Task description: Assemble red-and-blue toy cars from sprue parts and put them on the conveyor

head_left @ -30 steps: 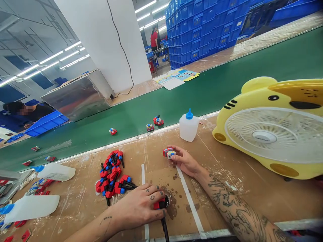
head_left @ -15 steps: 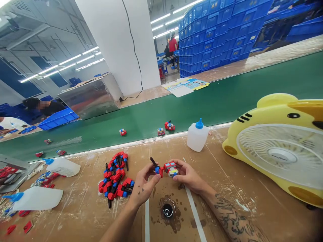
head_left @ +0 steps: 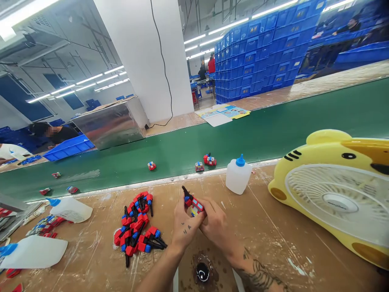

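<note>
And here it is, up in front of the chest: a small plastic block toy, red and blue with pale-blue, white and yellow patches (head_left: 197, 207), a black rod jutting from its upper-left end, the whole thing tilted and partly covered by fingers. It sits clear above the brown cardboard-covered bench (head_left: 264, 235), between two hands. Now the count: one toy in hand; one heap of red-and-blue block pieces with black rods (head_left: 138, 223) off to the left, too tangled to number; three translucent white bottles with blue caps on this bench, one upright near the belt (head_left: 238, 176), two lying at the left (head_left: 71, 209) (head_left: 35, 251); one round black cup with a shiny inside (head_left: 202, 272) below the hands; one yellow animal-faced fan (head_left: 331, 194) at the right. Along the green conveyor belt (head_left: 176, 142), small red-and-white toys (head_left: 199, 166) stand in six spots, the one farthest right perhaps more than a single piece. To the fingers! The left hand (head_left: 184, 227) is clamped on the toy's left side, thumb across the near face, its other fingertips hidden behind. The right hand (head_left: 217, 225) closes in from the right, fingers bent together and pressed against the toy's right end, the two hands touching.
</note>
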`<state>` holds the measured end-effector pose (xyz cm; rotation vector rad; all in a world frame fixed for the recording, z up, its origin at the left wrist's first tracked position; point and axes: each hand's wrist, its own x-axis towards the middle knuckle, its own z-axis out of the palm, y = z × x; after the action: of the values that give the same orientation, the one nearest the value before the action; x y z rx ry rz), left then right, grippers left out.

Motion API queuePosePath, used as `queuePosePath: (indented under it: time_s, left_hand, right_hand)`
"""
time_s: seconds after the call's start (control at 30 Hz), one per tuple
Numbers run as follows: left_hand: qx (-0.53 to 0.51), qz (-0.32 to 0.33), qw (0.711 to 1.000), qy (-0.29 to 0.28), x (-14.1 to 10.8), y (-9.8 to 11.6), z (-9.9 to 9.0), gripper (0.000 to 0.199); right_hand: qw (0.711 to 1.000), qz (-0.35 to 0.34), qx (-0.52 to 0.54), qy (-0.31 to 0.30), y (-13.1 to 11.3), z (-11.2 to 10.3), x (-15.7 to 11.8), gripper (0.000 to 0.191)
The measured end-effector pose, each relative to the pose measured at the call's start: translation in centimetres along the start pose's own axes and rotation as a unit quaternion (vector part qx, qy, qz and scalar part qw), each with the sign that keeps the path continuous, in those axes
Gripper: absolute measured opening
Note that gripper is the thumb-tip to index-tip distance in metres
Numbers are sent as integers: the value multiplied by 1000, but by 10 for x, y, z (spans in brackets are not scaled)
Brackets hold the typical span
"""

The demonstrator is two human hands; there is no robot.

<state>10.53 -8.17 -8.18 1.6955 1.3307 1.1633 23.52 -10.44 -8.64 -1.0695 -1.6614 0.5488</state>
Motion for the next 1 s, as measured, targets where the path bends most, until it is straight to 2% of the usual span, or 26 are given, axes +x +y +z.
queuePosePath:
  time_s: [0.07,0.13,0.23,0.3,0.4,0.5,0.6,0.7,0.77,0.83,0.9,0.93,1.0]
  left_hand:
    - [64,13,998,-22,30,1,-6,49]
    - [159,11,986,-39,70,0,-17,50]
    - [259,-9,965,-49,136,-7,-32,61]
    - [304,-18,949,-80,176,-12,-36,64]
    - [376,-32,913,-156,225,-20,-29,44]
    - [423,-53,876,-226,257,-26,-12,30]
    - [440,-60,858,-258,270,-33,5,34]
    - [437,-46,863,-250,266,-40,15,43]
    - [427,-30,872,-236,257,-44,15,51]
    - [416,-12,880,-229,246,-45,8,64]
    - [406,4,884,-232,236,-42,-7,75]
    - [403,13,883,-238,229,-39,-18,78]
    - [401,33,877,-262,209,-31,-47,73]
  right_hand:
    - [999,-1,-25,-21,8,1,21,54]
    - [998,14,-49,-39,29,-1,49,58]
    - [994,39,-100,-12,70,-7,100,58]
    - [989,54,-134,1,93,-7,132,54]
    - [983,84,-161,1,113,1,164,34]
    - [982,106,-157,-1,121,6,170,22]
    - [987,106,-123,-4,119,-5,156,17]
    - [993,108,-51,-10,112,-21,125,20]
    - [992,125,18,-21,105,-28,98,26]
    - [985,145,86,-35,98,-32,71,32]
    - [969,173,170,-36,90,-33,46,33]
    - [952,199,230,-29,87,-34,35,32]
    - [892,268,364,-16,81,-37,19,30]
